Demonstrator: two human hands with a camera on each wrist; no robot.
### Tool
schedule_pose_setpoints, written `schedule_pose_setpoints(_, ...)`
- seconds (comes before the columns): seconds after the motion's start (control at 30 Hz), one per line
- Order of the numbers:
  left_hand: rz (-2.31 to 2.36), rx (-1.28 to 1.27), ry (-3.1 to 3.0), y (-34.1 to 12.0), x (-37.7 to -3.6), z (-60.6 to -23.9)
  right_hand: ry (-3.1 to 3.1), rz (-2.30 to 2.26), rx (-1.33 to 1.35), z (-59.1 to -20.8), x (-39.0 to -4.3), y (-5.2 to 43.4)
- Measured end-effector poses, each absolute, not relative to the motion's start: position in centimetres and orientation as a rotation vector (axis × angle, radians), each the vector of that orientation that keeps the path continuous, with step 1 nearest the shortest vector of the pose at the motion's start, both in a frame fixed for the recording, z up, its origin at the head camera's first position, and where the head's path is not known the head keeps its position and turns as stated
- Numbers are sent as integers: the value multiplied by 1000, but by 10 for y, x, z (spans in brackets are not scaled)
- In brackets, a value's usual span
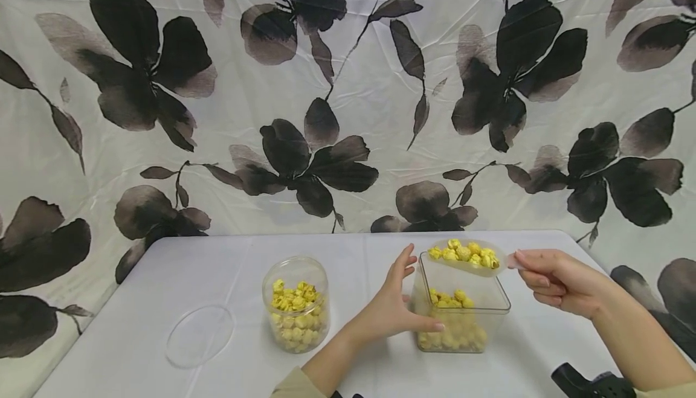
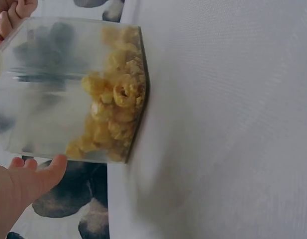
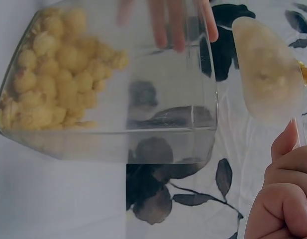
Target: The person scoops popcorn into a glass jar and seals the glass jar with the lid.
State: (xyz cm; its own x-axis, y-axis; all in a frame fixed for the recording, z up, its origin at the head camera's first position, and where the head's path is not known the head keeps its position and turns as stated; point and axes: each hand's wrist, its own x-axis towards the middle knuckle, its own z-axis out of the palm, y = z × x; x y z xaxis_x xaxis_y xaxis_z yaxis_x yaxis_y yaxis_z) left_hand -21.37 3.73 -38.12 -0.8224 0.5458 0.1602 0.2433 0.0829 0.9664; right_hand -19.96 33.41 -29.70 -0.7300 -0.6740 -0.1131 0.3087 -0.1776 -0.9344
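Observation:
My right hand point(image 1: 565, 280) pinches the handle of a translucent scoop point(image 3: 265, 74) loaded with yellow popcorn point(image 1: 462, 254). The scoop is over the far rim of a clear square container point(image 1: 492, 331), partly filled with more popcorn point(image 2: 116, 99). My left hand point(image 1: 388, 310) is at the container's left side, fingers spread and fairly straight. Its thumb overlaps the front wall in the head view, and several of its fingers point(image 3: 173, 30) show through the wall in the right wrist view.
Left of my left hand stands a round clear jar point(image 1: 296, 325), lidless and partly filled with popcorn. A clear round lid point(image 1: 231, 333) lies farther left on the white table point(image 1: 125, 301). Floral fabric point(image 1: 348, 84) hangs behind. A black object point(image 1: 589, 383) is at the lower right.

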Motion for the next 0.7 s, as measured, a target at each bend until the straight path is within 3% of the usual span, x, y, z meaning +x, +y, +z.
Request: schedule_pose_setpoints(0.7,1990,701,2172,-33,-192,-326,1467,-1958,-463,-276,-212,297)
